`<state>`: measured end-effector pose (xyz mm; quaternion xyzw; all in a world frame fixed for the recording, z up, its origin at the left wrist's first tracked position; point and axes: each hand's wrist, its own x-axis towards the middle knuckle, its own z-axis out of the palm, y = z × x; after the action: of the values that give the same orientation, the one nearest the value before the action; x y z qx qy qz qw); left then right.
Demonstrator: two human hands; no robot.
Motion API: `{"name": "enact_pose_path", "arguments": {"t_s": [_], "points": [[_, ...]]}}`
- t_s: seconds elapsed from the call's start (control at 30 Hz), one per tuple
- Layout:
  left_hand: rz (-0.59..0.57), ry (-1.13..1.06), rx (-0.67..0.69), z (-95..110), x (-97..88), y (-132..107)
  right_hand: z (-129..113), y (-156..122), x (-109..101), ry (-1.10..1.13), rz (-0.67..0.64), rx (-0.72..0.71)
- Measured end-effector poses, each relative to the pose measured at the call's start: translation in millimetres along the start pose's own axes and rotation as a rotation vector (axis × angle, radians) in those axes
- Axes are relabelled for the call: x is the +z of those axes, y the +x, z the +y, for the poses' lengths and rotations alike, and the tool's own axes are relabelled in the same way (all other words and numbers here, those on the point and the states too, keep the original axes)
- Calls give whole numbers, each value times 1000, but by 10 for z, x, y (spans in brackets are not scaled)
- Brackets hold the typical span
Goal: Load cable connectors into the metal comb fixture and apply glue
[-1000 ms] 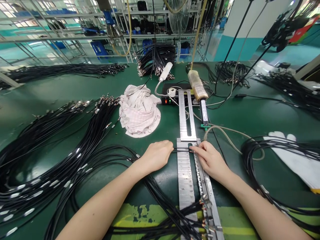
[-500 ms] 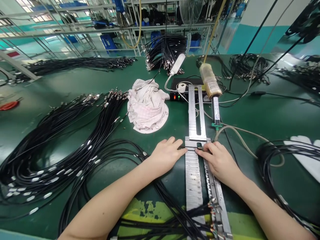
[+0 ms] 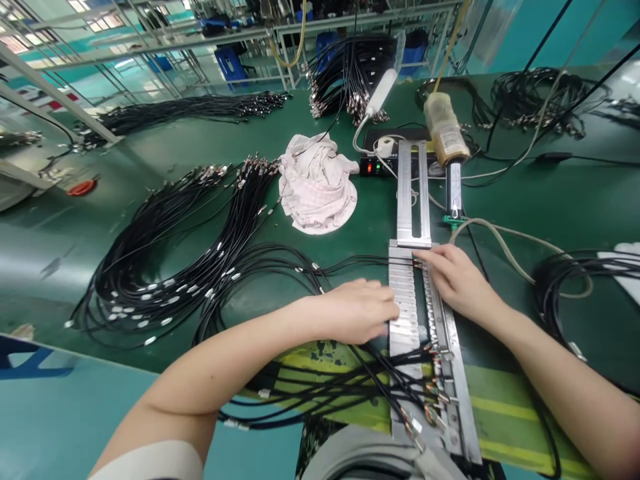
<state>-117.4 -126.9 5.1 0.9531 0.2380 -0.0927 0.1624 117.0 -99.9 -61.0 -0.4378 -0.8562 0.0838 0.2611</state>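
My right hand (image 3: 460,283) is at the upper right of a slotted metal fixture (image 3: 403,283). Its thumb and forefinger close on the end of a thin black cable (image 3: 360,259), which lies across the fixture. My left hand (image 3: 357,311) hovers by the fixture's left edge, lower down, its fingers loosely bent and slightly apart. I see nothing in it, though its fingertips are partly hidden. Nearer me, several black cables (image 3: 320,385) run onto the fixture, with stripped, metal-tipped ends (image 3: 435,387) along its right rail.
Beyond the fixture are a black control box (image 3: 373,165) with lit switches, a dispensing syringe (image 3: 454,190) and a white lamp (image 3: 381,92). A crumpled pale cloth (image 3: 317,187) and a large cable bundle (image 3: 145,247) lie left. Another coil (image 3: 555,293) lies right.
My left hand has left the cable at the fixture's top and moved down toward me. My right hand stays at the cable's end. The camera view has shifted.
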Motion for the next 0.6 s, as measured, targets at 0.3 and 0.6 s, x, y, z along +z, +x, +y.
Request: {"name": "enact_pose_path", "arguments": {"t_s": [0.3,0.6], "points": [[-5,-577,58,3,80,-79,-59,-148,-200,171,5,114],[485,-580,-365,-205,-11,225,128,-321,-151,352,120,261]]}}
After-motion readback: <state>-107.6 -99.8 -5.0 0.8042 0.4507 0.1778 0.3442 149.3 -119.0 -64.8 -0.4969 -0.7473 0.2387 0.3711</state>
